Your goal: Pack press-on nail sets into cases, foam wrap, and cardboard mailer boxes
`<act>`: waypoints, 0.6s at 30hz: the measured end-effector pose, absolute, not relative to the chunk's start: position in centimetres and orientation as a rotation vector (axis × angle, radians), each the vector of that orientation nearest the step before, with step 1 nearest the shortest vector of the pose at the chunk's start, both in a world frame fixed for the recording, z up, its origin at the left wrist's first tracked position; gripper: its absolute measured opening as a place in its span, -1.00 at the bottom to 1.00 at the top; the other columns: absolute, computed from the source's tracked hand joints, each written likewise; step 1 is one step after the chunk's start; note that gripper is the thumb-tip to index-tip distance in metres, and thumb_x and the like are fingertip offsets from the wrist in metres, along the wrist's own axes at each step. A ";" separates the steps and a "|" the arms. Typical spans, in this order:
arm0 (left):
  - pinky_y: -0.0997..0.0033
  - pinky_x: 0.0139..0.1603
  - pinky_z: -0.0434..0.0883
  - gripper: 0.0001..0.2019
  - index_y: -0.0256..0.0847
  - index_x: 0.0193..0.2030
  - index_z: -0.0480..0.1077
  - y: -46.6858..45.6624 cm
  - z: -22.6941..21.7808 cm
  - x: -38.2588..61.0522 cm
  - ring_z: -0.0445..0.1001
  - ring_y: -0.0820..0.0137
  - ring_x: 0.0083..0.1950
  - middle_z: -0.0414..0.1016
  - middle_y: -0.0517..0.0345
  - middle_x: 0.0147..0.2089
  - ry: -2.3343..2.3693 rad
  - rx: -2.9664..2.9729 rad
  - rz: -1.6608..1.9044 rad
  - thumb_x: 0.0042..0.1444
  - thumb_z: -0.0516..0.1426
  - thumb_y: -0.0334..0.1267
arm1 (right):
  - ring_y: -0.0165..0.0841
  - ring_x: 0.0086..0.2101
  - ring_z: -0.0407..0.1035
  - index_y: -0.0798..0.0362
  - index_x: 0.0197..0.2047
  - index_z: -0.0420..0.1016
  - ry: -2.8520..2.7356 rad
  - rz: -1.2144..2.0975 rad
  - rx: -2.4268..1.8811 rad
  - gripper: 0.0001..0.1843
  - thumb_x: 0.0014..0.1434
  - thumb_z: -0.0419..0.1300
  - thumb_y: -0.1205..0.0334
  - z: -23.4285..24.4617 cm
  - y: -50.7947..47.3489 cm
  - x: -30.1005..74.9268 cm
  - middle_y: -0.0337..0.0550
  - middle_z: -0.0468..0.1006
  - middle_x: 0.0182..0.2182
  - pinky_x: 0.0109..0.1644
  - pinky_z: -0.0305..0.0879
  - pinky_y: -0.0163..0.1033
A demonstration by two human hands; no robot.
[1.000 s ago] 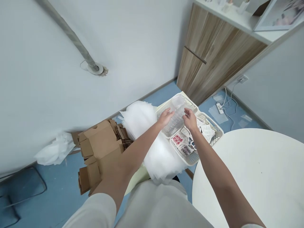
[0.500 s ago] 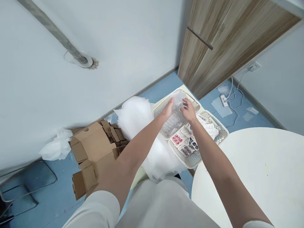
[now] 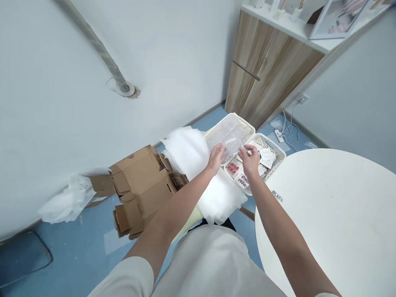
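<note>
Both my hands hold a clear plastic tray [image 3: 231, 145] over two white perforated baskets. My left hand [image 3: 216, 158] grips its near left edge with curled fingers. My right hand [image 3: 250, 160] pinches its right side. The far basket [image 3: 244, 123] holds a stack of clear plastic trays [image 3: 229, 130]. In the near basket [image 3: 275, 148] lie small packets of red and dark press-on nails [image 3: 232, 168] and white printed cards [image 3: 266, 154].
A pile of white foam sheets [image 3: 198, 165] lies left of the baskets. Flattened cardboard boxes [image 3: 139, 185] sit on the blue floor, beside a white bag [image 3: 66, 200]. A round white table [image 3: 334, 214] is at the right. A wooden cabinet [image 3: 266, 70] stands behind.
My hands have pulled back toward me from the far basket, lifting one clear tray off the stack. The camera view has tilted and shifted.
</note>
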State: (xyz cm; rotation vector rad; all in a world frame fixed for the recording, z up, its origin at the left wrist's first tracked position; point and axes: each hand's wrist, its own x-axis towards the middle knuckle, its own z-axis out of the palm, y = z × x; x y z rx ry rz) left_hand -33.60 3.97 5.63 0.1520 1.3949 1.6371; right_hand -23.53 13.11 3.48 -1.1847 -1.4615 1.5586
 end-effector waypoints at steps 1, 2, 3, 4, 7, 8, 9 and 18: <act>0.35 0.02 0.24 -0.57 -0.10 0.06 0.14 2.8 5.9 -32.9 0.29 0.37 0.08 0.31 0.05 0.04 1.395 0.158 1.623 0.07 0.01 -0.02 | -0.42 -0.43 0.34 0.01 -0.18 0.23 -1.438 1.546 -1.199 -0.58 -0.10 0.16 0.01 3.8 11.9 -22.6 -0.27 0.42 -0.44 -0.35 0.30 -0.25; 0.36 -0.02 0.27 -0.56 -0.12 0.06 0.14 1.6 6.2 -32.2 0.34 0.39 0.01 0.35 0.05 -0.02 1.400 0.166 1.602 0.06 0.03 -0.04 | -0.42 -0.47 0.33 0.00 -0.20 0.23 -1.431 1.538 -1.214 -0.59 -0.11 0.16 0.00 4.1 10.6 -21.5 -0.29 0.41 -0.48 -0.37 0.30 -0.26; 0.37 -0.06 0.29 -0.56 -0.13 0.06 0.14 0.5 6.5 -31.5 0.39 0.40 -0.05 0.37 0.05 -0.07 1.411 0.182 1.573 0.04 0.06 -0.07 | -0.43 -0.50 0.33 0.00 -0.20 0.24 -1.434 1.532 -1.225 -0.59 -0.11 0.17 0.00 4.5 9.4 -20.4 -0.31 0.39 -0.52 -0.39 0.30 -0.27; 0.38 -0.10 0.31 -0.55 -0.15 0.05 0.15 -0.6 6.7 -30.8 0.42 0.42 -0.12 0.39 0.06 -0.13 1.424 0.209 1.537 0.02 0.09 -0.09 | -0.43 -0.52 0.32 0.00 -0.21 0.24 -1.439 1.524 -1.233 -0.59 -0.11 0.17 0.00 5.0 8.1 -19.2 -0.33 0.38 -0.55 -0.41 0.29 -0.27; 0.41 -0.23 0.33 -0.61 -0.21 -0.06 0.27 -3.5 7.1 -28.8 0.45 0.45 -0.28 0.40 0.10 -0.27 1.461 0.360 1.384 -0.02 0.11 -0.09 | -0.45 -0.53 0.31 0.00 -0.21 0.25 -1.438 1.490 -1.229 -0.58 -0.13 0.20 0.02 6.5 4.5 -15.3 -0.28 0.41 -0.47 -0.41 0.30 -0.27; 0.43 -0.26 0.33 -0.62 -0.22 -0.09 0.30 -4.2 7.2 -28.0 0.44 0.46 -0.31 0.39 0.11 -0.28 1.487 0.425 1.345 -0.04 0.13 -0.10 | -0.45 -0.51 0.32 0.00 -0.21 0.26 -1.431 1.489 -1.219 -0.58 -0.14 0.21 0.03 7.0 3.4 -13.9 -0.25 0.43 -0.39 -0.39 0.31 -0.26; 0.44 -0.29 0.33 -0.64 -0.22 -0.12 0.32 -4.9 7.3 -27.3 0.43 0.47 -0.34 0.39 0.11 -0.28 1.505 0.488 1.314 -0.06 0.15 -0.12 | -0.46 -0.50 0.33 -0.01 -0.22 0.26 -1.420 1.493 -1.214 -0.59 -0.15 0.22 0.04 7.5 2.4 -12.6 -0.22 0.42 -0.33 -0.35 0.32 -0.25; 0.46 -0.40 0.33 -0.72 -0.28 -0.25 0.36 -7.0 7.7 -18.9 0.39 0.50 -0.44 0.37 0.16 -0.40 1.298 0.857 1.013 -0.11 0.19 -0.18 | -0.37 -0.34 0.40 0.01 -0.25 0.31 -1.201 1.493 -1.284 -0.65 -0.12 0.24 0.08 8.9 -3.9 -2.0 -0.13 0.39 -0.18 -0.18 0.33 -0.13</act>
